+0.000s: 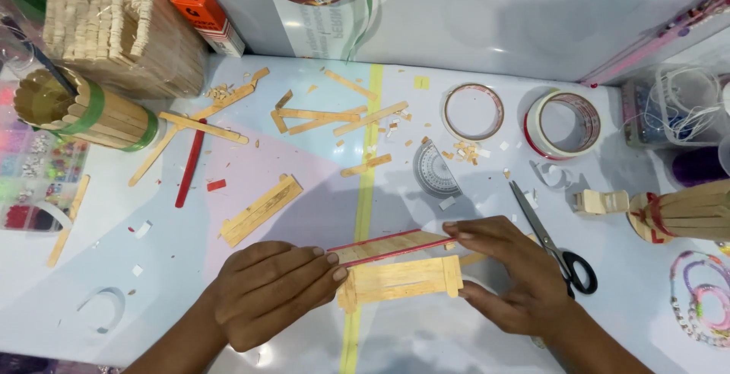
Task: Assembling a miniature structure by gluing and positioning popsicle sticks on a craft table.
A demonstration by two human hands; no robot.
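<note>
A stick frame [399, 264] is gripped at its ends by the left hand [266, 290] and right hand [506, 271], fingers closed on it. Scissors [551, 241] lie just right; bare table [152, 283] is left.

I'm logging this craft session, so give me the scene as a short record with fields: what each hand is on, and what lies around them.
left hand: left hand pressing fingertips on the red-edged stick panel
right hand: right hand gripping the other end of the same panel and the plain stick panel below it
beside right hand: scissors, lying shut on the table
behind the hands: loose sticks, a red stick, a protractor, two tape rolls
far left: stick cylinder, stick house
</note>
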